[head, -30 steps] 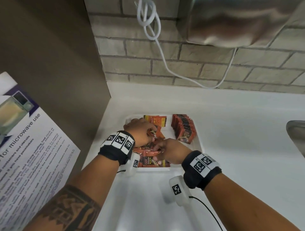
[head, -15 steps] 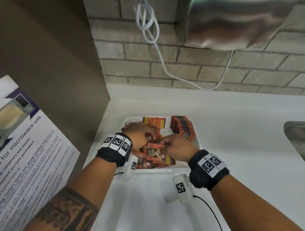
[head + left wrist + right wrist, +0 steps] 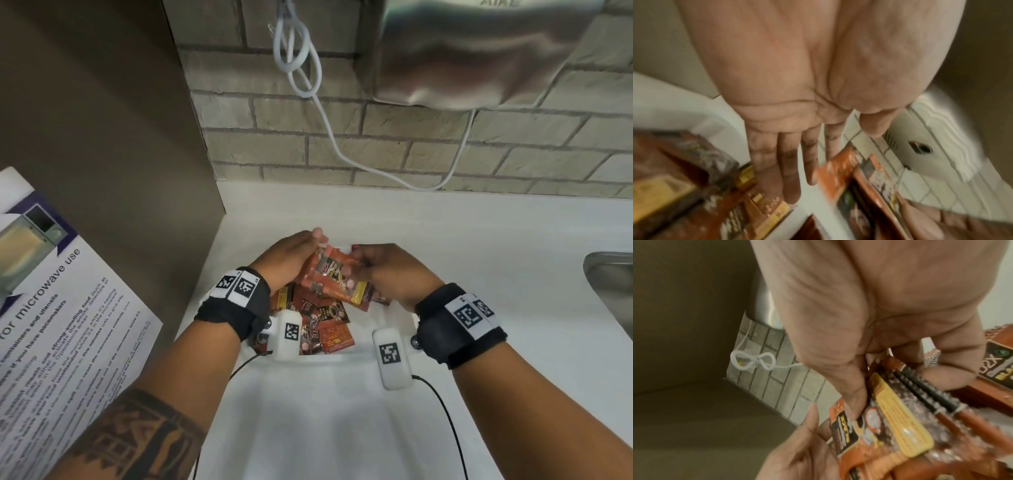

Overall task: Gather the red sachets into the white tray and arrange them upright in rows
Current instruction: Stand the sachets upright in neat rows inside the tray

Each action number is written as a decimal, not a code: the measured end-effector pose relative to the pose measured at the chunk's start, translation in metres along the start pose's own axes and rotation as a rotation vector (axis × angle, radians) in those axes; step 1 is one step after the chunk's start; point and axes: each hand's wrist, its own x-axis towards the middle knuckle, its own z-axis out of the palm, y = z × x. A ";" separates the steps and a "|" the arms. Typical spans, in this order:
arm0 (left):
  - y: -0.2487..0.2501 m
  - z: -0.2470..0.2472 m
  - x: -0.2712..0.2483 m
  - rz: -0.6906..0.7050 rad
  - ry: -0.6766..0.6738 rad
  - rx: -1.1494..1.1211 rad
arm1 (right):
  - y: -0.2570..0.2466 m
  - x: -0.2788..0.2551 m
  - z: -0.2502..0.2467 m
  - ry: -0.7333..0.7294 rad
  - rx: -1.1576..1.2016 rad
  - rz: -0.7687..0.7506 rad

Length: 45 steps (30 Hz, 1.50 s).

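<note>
A bunch of red sachets (image 3: pixel 334 277) is held up over the white tray (image 3: pixel 394 329). My right hand (image 3: pixel 383 270) pinches the bunch from the right, thumb on one face and fingers on the other, as the right wrist view shows close up on the sachets (image 3: pixel 900 418). My left hand (image 3: pixel 291 255) lies against the bunch's left side with straight fingers (image 3: pixel 789 162). More loose sachets (image 3: pixel 325 329) lie flat in the tray's near left part. Only a red corner of the row at the tray's right (image 3: pixel 358 246) shows behind my right hand.
The tray sits on a white counter (image 3: pixel 496 274) in a corner. A brown panel (image 3: pixel 102 137) with a microwave notice (image 3: pixel 51 325) stands at left. On the brick wall hang a steel hand dryer (image 3: pixel 479 51) and a white cable (image 3: pixel 308 75). A sink (image 3: pixel 613 284) lies at right.
Both hands have risen from the loose pile with a bunch of sachets between them and moved toward the tray's far side. The left fingers have straightened.
</note>
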 end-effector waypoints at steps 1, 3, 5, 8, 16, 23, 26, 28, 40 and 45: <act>0.001 0.002 0.000 -0.030 0.002 -0.183 | -0.002 0.000 -0.001 0.026 0.131 0.023; 0.005 0.007 0.001 -0.069 -0.064 -0.487 | -0.007 -0.003 -0.001 0.072 0.380 0.061; 0.007 0.015 0.002 -0.059 -0.170 -0.666 | -0.009 -0.002 0.004 0.113 0.544 0.072; 0.011 0.027 0.003 -0.008 -0.208 -0.798 | -0.010 0.001 0.016 0.166 0.737 0.061; 0.012 0.028 0.000 0.085 -0.153 -0.745 | -0.001 0.005 0.018 0.271 0.327 -0.019; 0.010 0.021 -0.010 0.082 -0.087 -0.671 | 0.000 -0.003 0.007 0.204 0.504 0.011; 0.008 0.017 -0.009 0.125 -0.018 -0.619 | -0.001 -0.009 0.000 0.146 0.656 0.012; 0.008 0.017 -0.007 0.149 0.015 -0.607 | -0.003 -0.011 0.000 0.147 0.698 0.014; 0.012 0.037 0.000 0.215 0.149 -0.433 | -0.004 -0.014 0.013 0.101 0.586 0.071; 0.014 0.039 0.000 0.149 0.149 -0.558 | -0.003 -0.013 0.009 0.075 0.586 0.082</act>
